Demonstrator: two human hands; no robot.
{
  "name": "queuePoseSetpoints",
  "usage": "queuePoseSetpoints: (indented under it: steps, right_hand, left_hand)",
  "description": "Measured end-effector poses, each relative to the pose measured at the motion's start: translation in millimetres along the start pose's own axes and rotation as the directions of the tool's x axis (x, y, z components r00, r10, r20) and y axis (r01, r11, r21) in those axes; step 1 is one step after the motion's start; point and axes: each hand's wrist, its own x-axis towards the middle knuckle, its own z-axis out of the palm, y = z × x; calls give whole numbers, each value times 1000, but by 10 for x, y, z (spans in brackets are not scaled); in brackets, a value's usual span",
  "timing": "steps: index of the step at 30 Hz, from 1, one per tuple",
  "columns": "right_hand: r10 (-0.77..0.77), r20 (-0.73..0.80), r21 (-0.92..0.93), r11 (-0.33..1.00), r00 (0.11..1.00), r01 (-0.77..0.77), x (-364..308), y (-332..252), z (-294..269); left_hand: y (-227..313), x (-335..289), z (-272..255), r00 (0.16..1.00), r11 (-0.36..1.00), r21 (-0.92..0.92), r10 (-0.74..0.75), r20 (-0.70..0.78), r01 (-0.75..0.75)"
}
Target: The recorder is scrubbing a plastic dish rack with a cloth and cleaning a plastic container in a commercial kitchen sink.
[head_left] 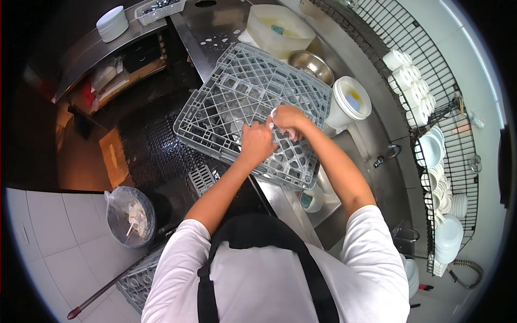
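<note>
A grey plastic dish rack [237,107] with an open lattice lies over the sink counter in front of me, and rounded clear shapes like glasses show through it. My right hand [288,119] is closed over the rack's right half, on what looks like a white cloth; small white bits stick out at its fingers. Close beside it, my left hand [257,142] is curled with its fingertips by the same white bits. The fingers hide most of the cloth, and I cannot tell whether it touches the lattice.
Beyond the rack stand a pale plastic tub [280,32], a steel bowl [311,67] and a white bucket [350,99]. To the right are a faucet [388,156] and a wire shelf [425,48] of white dishes. A lined bin [129,218] stands at lower left.
</note>
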Motion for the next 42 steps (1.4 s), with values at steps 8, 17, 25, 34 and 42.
queuePoseSetpoints:
  steps: [8,17,25,34,42]
  right_hand:
    - [-195,-297,156,956,935,250,-243,698,535]
    - [-573,-353,-533,773,740,344,246,823,200]
    - [-174,-54,320,930,983,182,639,768,211]
    - [-50,-135,911,386,990,144,661,650,491]
    - [108,-406,711,662,908,239,935,783,636]
  left_hand:
    - [-27,13,80,999,999,-33,-5,-36,4]
    - [-18,0,86,999,1000,6,-9,-38,9]
    - [-11,1,48,1000,1000,-4,-20,3,20]
    - [32,58,102,999,997,74,23,-39,-20]
    - [103,98,81,999,997,67,31,22,-32]
